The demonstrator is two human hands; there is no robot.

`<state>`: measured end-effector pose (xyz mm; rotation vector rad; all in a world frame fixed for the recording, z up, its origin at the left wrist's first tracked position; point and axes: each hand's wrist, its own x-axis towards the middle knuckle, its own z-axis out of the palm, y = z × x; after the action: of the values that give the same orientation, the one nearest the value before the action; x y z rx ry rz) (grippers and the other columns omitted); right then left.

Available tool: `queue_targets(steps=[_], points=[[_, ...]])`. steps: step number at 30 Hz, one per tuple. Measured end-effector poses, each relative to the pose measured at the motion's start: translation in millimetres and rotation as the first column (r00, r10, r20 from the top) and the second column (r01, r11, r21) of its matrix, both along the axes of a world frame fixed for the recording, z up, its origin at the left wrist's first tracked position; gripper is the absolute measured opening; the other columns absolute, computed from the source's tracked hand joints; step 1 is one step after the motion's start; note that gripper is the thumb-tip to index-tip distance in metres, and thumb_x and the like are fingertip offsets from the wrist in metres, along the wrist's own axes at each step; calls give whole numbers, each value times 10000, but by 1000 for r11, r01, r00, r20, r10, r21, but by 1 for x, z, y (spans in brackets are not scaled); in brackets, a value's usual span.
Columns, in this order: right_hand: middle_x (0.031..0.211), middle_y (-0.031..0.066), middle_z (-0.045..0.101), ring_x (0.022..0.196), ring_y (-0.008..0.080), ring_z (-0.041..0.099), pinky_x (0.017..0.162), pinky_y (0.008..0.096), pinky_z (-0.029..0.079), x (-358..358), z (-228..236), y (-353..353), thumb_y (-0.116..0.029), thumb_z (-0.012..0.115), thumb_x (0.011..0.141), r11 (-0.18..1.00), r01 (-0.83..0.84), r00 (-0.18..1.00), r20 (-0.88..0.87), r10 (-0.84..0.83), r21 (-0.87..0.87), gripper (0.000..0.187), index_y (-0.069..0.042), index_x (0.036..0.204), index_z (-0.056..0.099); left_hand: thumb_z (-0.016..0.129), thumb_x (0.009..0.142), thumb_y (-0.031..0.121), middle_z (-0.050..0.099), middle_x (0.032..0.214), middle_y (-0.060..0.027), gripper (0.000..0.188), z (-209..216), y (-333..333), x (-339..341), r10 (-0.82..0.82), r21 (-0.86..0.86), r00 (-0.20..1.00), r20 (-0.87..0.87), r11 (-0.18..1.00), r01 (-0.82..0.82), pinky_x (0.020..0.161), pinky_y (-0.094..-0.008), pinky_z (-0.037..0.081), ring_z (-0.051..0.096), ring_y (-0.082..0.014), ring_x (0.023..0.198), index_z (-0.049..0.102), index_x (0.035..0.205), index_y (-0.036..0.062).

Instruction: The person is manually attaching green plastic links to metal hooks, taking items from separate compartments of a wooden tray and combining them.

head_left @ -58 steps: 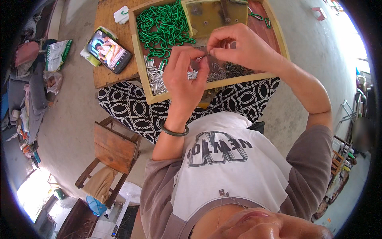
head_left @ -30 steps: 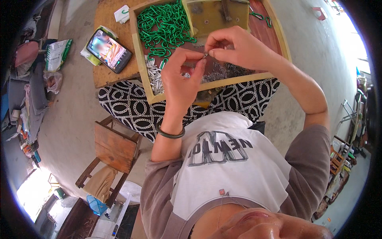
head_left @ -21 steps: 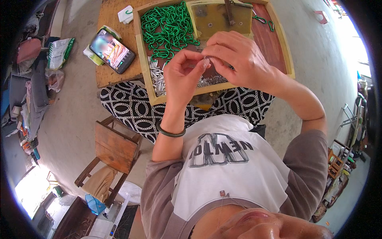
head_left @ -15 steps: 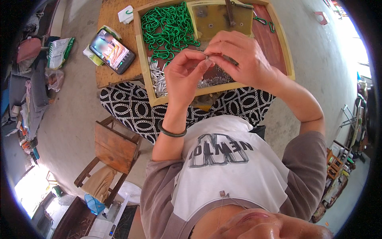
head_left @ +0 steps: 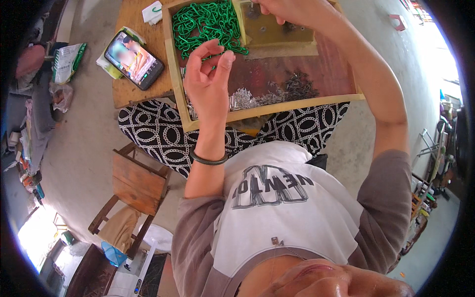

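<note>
Head view | left hand upper centre, fingers loosely pinched, contents unclear | right hand top edge, grip unclear | green chain in tray: light, limp, snaggy; pinch single link

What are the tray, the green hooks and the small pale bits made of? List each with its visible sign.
Tray: wood, seemingly unfinished; pale rim with grain.
Green hooks: probably coated or painted metal; glossy, uniformly green loops.
Small pale bits: likely bare metal; silvery glint, too small to be sure.
</note>
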<state>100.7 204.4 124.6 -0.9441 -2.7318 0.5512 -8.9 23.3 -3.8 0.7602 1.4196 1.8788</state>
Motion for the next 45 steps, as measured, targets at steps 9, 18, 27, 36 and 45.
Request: queue_targets(steps=[9, 18, 27, 36, 45], points=[[707, 139, 729, 557, 223, 716, 561, 379, 571, -16, 0, 20, -87, 535, 894, 969, 10, 976, 215, 44, -245, 240, 39, 994, 713, 698, 1003, 168, 688, 1042, -36, 238, 5, -9, -7, 70, -14, 994, 89, 998, -69, 771, -234, 466, 665, -120, 912, 657, 1174, 7], [940, 159, 740, 847, 315, 743, 705, 440, 584, -3, -59, -34, -159, 665, 892, 953, -209, 972, 150, 178, 221, 192, -46, 1040, 711, 646, 1026, 132, 686, 975, -34, 123, 7, -24, -27, 230, 137, 964, 135, 959, -248, 787, -270, 506, 660, -134, 892, 661, 1107, 40], [895, 72, 713, 774, 276, 754, 613, 411, 597, -22, -114, -63, -183, 687, 855, 847, -278, 948, 271, 167, 453, 170, -106, 1006, 692, 652, 1024, 150, 679, 943, -24, 116, 15, -27, -22, 233, 114, 960, 156, 961, -252, 756, -259, 507, 663, -133, 863, 660, 1075, 46], [871, 117, 695, 773, 340, 694, 646, 446, 537, -2, -79, -51, -205, 655, 932, 954, -102, 992, -47, 120, 282, 119, -87, 932, 664, 651, 1022, 117, 679, 949, -34, 93, 6, -26, -22, 183, 177, 971, 151, 962, -209, 750, -263, 501, 651, -128, 841, 664, 1059, 32], [783, 137, 709, 683, 247, 699, 682, 361, 555, 32, -67, -44, -171, 707, 937, 868, -97, 961, -273, -46, -488, 200, 17, 1003, 694, 730, 982, 152, 693, 969, -22, 207, 7, -7, -12, -223, -104, 962, -158, 973, 208, 664, -207, 443, 628, -71, 822, 680, 1133, 19]])
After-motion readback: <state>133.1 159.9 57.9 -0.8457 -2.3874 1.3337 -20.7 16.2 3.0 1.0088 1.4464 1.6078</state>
